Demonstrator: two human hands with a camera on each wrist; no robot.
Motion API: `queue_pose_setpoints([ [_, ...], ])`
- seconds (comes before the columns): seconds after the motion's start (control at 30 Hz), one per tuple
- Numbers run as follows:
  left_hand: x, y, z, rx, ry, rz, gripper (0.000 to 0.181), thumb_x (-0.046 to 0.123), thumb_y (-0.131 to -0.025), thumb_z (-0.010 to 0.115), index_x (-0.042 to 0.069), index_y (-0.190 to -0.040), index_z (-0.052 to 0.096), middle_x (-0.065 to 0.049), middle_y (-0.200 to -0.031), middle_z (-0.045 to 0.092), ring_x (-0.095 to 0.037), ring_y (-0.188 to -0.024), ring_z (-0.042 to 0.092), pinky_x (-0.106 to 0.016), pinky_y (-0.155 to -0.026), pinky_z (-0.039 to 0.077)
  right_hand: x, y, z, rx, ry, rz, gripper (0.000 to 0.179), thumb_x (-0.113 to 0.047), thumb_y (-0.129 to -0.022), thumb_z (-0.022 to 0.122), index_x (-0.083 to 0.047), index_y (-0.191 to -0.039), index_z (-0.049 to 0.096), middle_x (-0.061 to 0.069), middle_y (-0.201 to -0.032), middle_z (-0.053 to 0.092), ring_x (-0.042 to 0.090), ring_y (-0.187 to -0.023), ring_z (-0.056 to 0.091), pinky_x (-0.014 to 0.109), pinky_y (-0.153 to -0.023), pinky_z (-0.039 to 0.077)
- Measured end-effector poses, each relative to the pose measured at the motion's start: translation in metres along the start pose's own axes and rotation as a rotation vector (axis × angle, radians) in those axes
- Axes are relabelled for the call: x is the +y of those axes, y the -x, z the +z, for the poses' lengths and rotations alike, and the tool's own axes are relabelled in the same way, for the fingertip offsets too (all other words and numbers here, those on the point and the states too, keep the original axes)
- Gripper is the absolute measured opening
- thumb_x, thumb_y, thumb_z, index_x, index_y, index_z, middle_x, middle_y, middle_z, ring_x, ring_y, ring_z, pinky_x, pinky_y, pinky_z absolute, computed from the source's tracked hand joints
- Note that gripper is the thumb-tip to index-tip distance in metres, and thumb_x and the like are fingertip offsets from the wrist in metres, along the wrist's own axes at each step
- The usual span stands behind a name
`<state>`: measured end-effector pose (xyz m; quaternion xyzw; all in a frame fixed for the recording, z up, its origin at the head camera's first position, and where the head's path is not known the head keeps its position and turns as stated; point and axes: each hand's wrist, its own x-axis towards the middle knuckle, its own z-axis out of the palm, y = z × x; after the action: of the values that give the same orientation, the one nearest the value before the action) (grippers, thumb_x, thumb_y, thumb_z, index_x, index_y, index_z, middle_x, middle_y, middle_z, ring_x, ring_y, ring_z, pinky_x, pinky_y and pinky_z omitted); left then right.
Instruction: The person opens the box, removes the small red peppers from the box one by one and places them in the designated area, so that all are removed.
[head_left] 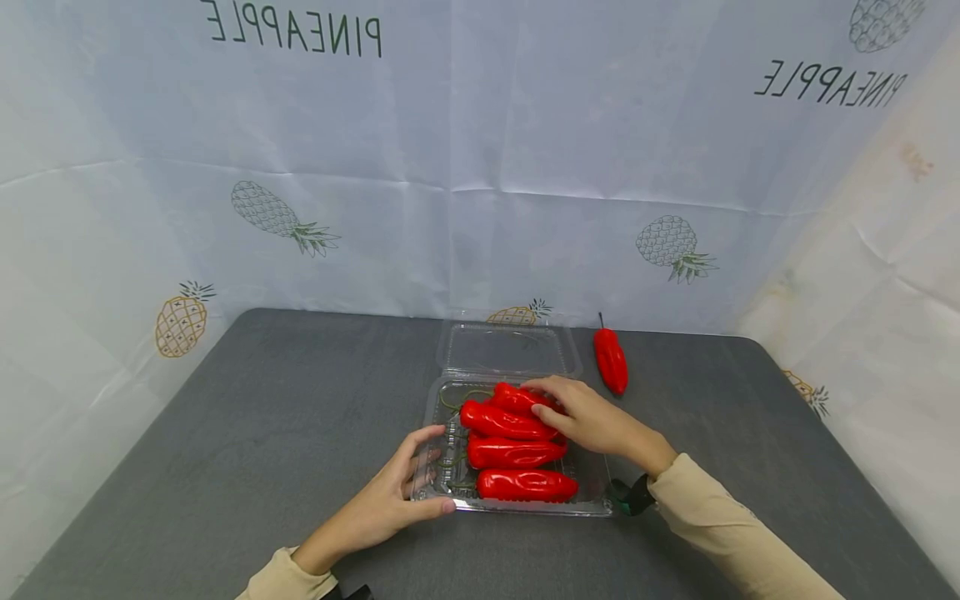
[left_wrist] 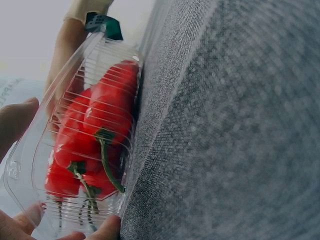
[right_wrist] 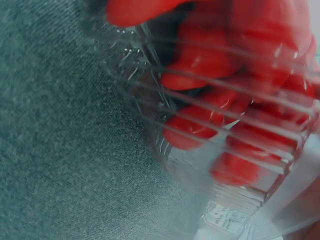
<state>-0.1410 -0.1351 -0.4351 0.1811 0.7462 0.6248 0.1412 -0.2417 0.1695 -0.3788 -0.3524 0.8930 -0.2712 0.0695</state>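
A clear plastic clamshell box [head_left: 517,507] holds several glossy red peppers with thin green stems, among them the nearest red pepper [head_left: 527,485]. My left hand [head_left: 386,496] holds the box's left side, thumb at the near corner and fingers spread along the wall; in the left wrist view its thumb [left_wrist: 17,122] is by the rim. My right hand [head_left: 581,417] reaches in from the right, its thumb and fingers round the right end of the farthest red pepper [head_left: 517,397] on the pile. Through the ribbed wall, the right wrist view shows the red pepper tips [right_wrist: 192,127].
The box's open lid [head_left: 510,348] lies back towards the curtain. One more red pepper [head_left: 611,360] lies on the grey table [head_left: 300,392], right of the lid. A pineapple-print curtain [head_left: 480,150] hangs behind the table's far edge.
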Motion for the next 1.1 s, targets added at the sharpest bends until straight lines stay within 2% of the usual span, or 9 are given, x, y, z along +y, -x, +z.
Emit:
queue_pose_setpoints([
  [0.13,0.0,0.0,0.0,-0.002,0.002,-0.008,0.086,0.015,-0.088,0.075,0.009,-0.153,0.02,-0.016,-0.163,0.016,-0.044,-0.148,0.026,-0.056,-0.115,0.035,-0.001,0.001,-0.001,-0.013,-0.024,0.013,0.043,-0.023,-0.1,0.057,-0.004,-0.139,0.053,0.011,-0.13,0.063,0.021,-0.108,0.06,0.034,-0.09,0.058],
  [0.3,0.001,0.001,0.0,-0.002,0.0,-0.007,0.086,0.016,-0.088,0.075,0.009,-0.153,0.02,-0.016,-0.163,0.016,-0.044,-0.148,0.026,-0.056,-0.115,0.034,-0.001,-0.001,0.0,-0.02,-0.047,0.026,0.047,-0.029,-0.099,0.061,-0.004,-0.137,0.054,0.007,-0.125,0.067,0.016,-0.104,0.064,0.03,-0.088,0.058],
  [0.43,0.001,0.001,0.0,-0.004,0.005,-0.004,0.086,0.015,-0.088,0.076,0.009,-0.153,0.02,-0.016,-0.163,0.016,-0.044,-0.149,0.026,-0.054,-0.115,0.034,0.0,-0.001,0.0,-0.012,-0.051,0.011,0.045,-0.025,-0.098,0.063,-0.002,-0.135,0.054,0.007,-0.118,0.07,0.015,-0.098,0.067,0.025,-0.084,0.059],
  [0.53,0.001,0.001,0.0,-0.005,0.007,-0.005,0.086,0.014,-0.088,0.075,0.01,-0.153,0.02,-0.016,-0.163,0.016,-0.044,-0.149,0.025,-0.054,-0.115,0.034,-0.001,0.0,-0.002,-0.005,-0.054,0.015,0.045,-0.022,-0.097,0.064,-0.003,-0.136,0.053,0.007,-0.117,0.07,0.017,-0.1,0.068,0.025,-0.083,0.059],
  [0.77,0.001,0.001,0.0,-0.006,0.01,-0.007,0.087,0.015,-0.087,0.076,0.009,-0.153,0.019,-0.016,-0.164,0.015,-0.044,-0.149,0.024,-0.053,-0.115,0.034,-0.002,0.004,-0.009,0.023,-0.076,0.032,0.05,-0.017,-0.094,0.068,-0.003,-0.139,0.051,0.01,-0.123,0.069,0.026,-0.107,0.067,0.034,-0.086,0.061],
  [0.97,0.0,0.001,0.0,-0.003,0.0,-0.002,0.087,0.016,-0.087,0.076,0.009,-0.153,0.019,-0.016,-0.164,0.015,-0.044,-0.149,0.025,-0.052,-0.115,0.034,-0.003,0.007,-0.013,0.04,-0.091,0.053,0.053,-0.014,-0.091,0.071,-0.004,-0.139,0.051,0.011,-0.125,0.067,0.027,-0.108,0.067,0.042,-0.089,0.061],
  [1.1,0.0,0.001,0.0,-0.001,0.0,-0.002,0.087,0.015,-0.087,0.076,0.009,-0.153,0.02,-0.016,-0.163,0.016,-0.044,-0.149,0.025,-0.053,-0.115,0.034,-0.004,0.01,-0.016,0.068,-0.106,0.064,0.053,-0.015,-0.091,0.071,-0.004,-0.139,0.051,0.011,-0.123,0.067,0.027,-0.107,0.067,0.042,-0.088,0.061],
])
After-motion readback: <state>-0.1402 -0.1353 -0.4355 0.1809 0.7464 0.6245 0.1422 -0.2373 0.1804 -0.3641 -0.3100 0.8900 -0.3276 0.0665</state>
